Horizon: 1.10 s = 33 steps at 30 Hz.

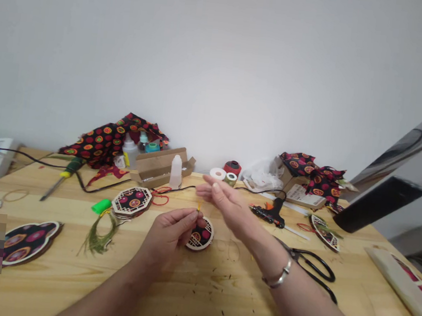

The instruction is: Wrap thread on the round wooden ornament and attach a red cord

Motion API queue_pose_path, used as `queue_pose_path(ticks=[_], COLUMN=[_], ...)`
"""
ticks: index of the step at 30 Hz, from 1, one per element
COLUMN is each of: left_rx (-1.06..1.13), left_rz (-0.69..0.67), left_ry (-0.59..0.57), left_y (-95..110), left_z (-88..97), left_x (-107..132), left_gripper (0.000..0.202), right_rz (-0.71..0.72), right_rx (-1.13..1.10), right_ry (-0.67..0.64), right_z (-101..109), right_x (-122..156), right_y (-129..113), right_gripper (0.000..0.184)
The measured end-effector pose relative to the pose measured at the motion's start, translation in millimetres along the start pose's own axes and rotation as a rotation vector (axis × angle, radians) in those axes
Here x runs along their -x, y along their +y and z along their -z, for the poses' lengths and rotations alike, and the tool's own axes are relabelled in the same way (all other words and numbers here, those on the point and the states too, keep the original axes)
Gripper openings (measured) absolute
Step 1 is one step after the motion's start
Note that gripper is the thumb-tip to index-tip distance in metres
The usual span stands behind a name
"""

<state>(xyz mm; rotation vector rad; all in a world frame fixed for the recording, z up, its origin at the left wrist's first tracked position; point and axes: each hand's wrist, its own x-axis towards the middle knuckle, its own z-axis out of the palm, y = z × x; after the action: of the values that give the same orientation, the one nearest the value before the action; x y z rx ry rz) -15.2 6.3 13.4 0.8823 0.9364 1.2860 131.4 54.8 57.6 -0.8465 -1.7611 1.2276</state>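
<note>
My left hand pinches the top of a small round ornament with a pale lattice frame and dark flowered fabric. A bit of yellow cord stands up above the fingertips. My right hand, with a silver bangle at the wrist, is just to the right and above, fingers stretched out and nothing visible in them. Left of my hands lie an octagonal ornament with red cord and a green tassel beside a bright green spool. Black-handled scissors lie partly under my right forearm.
At the back stand a white squeeze bottle, an open cardboard box and thread spools. A black glue gun lies right; a screwdriver lies left. Patterned fabric is heaped behind. Dark scraps dot the wooden table.
</note>
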Motion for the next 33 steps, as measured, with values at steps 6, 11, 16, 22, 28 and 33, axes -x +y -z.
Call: queue_pose_path(ticks=[6,11,16,22,28,33], left_rx=[-0.029,-0.108,-0.175,-0.274,-0.314,-0.272], left_rz=[-0.030,0.048,0.058,0.068,0.075,0.098], left_ry=[0.012,0.038,0.086,0.123,0.026,0.012], left_y=[14.5,24.8,11.9,-0.8,1.9,-0.3], left_z=[-9.6,-18.2,-20.0,-14.3,-18.1,-19.5], left_x=[9.2,5.5,-5.1,-9.1,-5.5,-3.9], left_gripper=[0.021,0.027,0.032,0.031,0.030,0.027], right_rz=[-0.244,-0.315,-0.335,-0.254,-0.097,-0.227], right_rx=[-0.431,-0.162,0.117,0.319,0.207,-0.111], right_ry=[-0.312,-0.389,-0.169,-0.153,0.227,0.253], right_z=[-16.5,9.6,26.5,38.6,20.9,9.1], right_x=[20.9,30.7,35.1,40.5,37.9,36.2], right_y=[13.9,3.1,3.2,15.8,28.9,37.9], right_gripper=[0.059,0.042,0.025,0.032,0.018,0.020])
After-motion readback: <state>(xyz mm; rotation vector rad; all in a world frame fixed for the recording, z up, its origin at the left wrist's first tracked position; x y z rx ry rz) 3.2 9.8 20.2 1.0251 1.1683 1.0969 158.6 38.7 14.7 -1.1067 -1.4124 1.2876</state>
